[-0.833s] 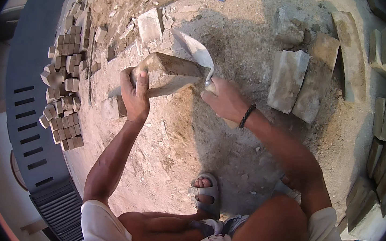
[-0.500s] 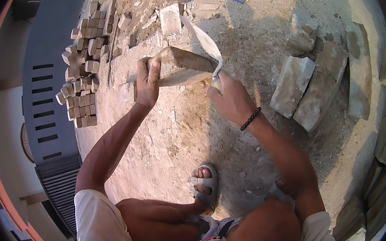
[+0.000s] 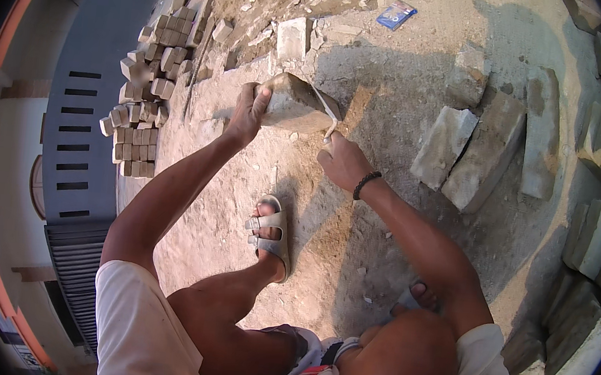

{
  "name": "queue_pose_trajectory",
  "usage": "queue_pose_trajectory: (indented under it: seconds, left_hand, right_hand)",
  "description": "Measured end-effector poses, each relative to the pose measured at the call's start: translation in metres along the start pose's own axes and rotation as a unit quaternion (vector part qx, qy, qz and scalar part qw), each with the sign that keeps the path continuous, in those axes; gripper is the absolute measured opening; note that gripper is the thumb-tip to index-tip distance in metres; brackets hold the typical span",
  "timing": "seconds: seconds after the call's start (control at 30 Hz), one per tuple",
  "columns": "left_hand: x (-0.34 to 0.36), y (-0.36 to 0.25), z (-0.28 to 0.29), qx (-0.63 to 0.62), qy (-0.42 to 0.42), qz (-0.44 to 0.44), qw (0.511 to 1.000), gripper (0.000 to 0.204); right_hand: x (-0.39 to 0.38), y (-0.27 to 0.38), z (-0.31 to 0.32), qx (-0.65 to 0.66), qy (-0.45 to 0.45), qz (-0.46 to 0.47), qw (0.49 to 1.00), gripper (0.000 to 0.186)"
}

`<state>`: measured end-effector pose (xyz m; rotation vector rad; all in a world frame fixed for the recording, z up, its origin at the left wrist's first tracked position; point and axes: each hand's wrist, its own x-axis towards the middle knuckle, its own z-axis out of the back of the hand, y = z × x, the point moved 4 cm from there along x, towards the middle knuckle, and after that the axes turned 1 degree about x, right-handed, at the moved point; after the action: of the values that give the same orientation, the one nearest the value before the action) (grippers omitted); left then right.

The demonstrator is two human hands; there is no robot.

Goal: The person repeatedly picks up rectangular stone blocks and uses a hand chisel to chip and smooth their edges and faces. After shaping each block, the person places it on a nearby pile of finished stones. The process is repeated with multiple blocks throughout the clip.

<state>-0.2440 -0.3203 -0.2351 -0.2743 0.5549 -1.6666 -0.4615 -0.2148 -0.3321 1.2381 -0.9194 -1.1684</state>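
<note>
My left hand (image 3: 249,115) grips the left end of a rough grey concrete block (image 3: 295,116), its thumb over the top edge. The block is held up, tilted, over the dusty ground. In my right hand (image 3: 347,165) is a trowel (image 3: 329,107), held by its handle, which the fingers mostly hide. The trowel's thin blade lies along the block's right side, seen nearly edge-on. Whether blade and block touch, I cannot tell. Around the right wrist sits a black beaded bracelet (image 3: 367,185).
Long concrete blocks (image 3: 487,152) lie on the right, with more stacked blocks (image 3: 591,240) along the far right. Small paving bricks (image 3: 145,98) are piled at left beside a dark grey gate (image 3: 104,35). Ahead lie a pale block (image 3: 293,38) and a blue packet (image 3: 396,14).
My sandalled left foot has moved forward and left. The trowel blade has swung from jutting out past the block to lying along its right side. My left hand still holds the block.
</note>
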Motion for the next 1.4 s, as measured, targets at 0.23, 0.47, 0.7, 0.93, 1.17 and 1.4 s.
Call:
queue_pose_trajectory:
  seconds: [0.23,0.47,0.7,0.93,1.17,1.4]
  left_hand:
    - [-0.009,-0.008,-0.001,-0.020,-0.028,-0.036,0.999,0.064]
    - [-0.008,-0.012,0.003,-0.048,-0.090,-0.007,0.995,0.057]
    - [-0.017,-0.036,-0.012,-0.067,-0.090,-0.037,0.993,0.058]
    - [-0.021,-0.021,-0.007,-0.046,-0.136,-0.053,0.988,0.056]
    - [-0.020,-0.012,-0.003,-0.054,-0.108,-0.042,0.992,0.064]
    - [-0.036,0.003,-0.011,-0.330,0.018,-0.017,0.944,0.106]
  right_hand:
    - [-0.024,0.054,0.025,0.043,0.007,0.035,0.998,0.040]
    - [-0.001,0.071,0.041,-0.023,0.001,0.051,0.998,0.039]
    - [0.010,-0.042,0.005,-0.029,0.085,-0.161,0.983,0.039]
    - [-0.010,0.039,0.025,-0.005,-0.007,0.002,1.000,0.038]
    - [0.014,-0.038,0.002,0.103,0.079,-0.211,0.969,0.031]
    - [0.002,-0.042,-0.006,-0.006,0.076,-0.188,0.979,0.039]
